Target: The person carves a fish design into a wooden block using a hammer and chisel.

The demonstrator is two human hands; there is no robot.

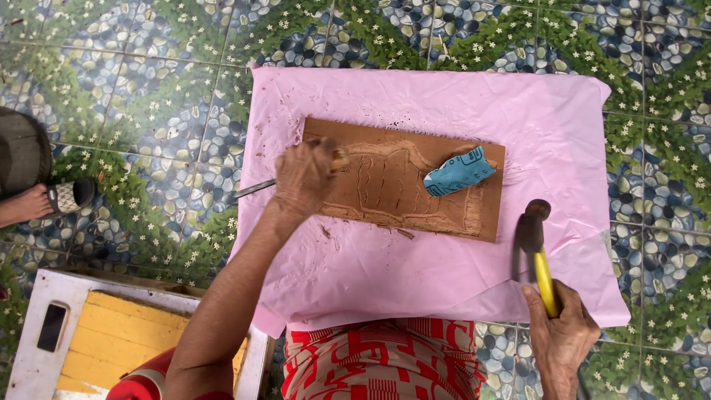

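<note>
Left hand (305, 178) is gripping a chisel (255, 187), fingers closed around it; metal shaft is sticking out toward the left past the sheet edge; business end is hidden under the hand, so exact contact point on the wood is unclear. Right hand (564, 335) is clamped on the yellow handle of a hammer (535, 244); head is hovering off to the right of the board, well apart from the chisel.

Carved wooden board (404, 181) is lying flat on a pink plastic sheet (415, 274) spread over the tiled floor (133, 96); relief grooves are showing mid-board; a blue scrap of paper or cloth (458, 174) is resting on its right part; wood chips are scattered near the lower edge.

Risks, as I'm reading it: board isn't clamped and plastic is slick, so a strike could skate it sideways; hammer is coming from far off, so a glancing blow could land on the left knuckles; a steep chisel angle could be digging too deep and splitting the relief. Bare foot in a sandal (44, 201) is sitting left of the sheet, in line with the chisel shaft.
</note>
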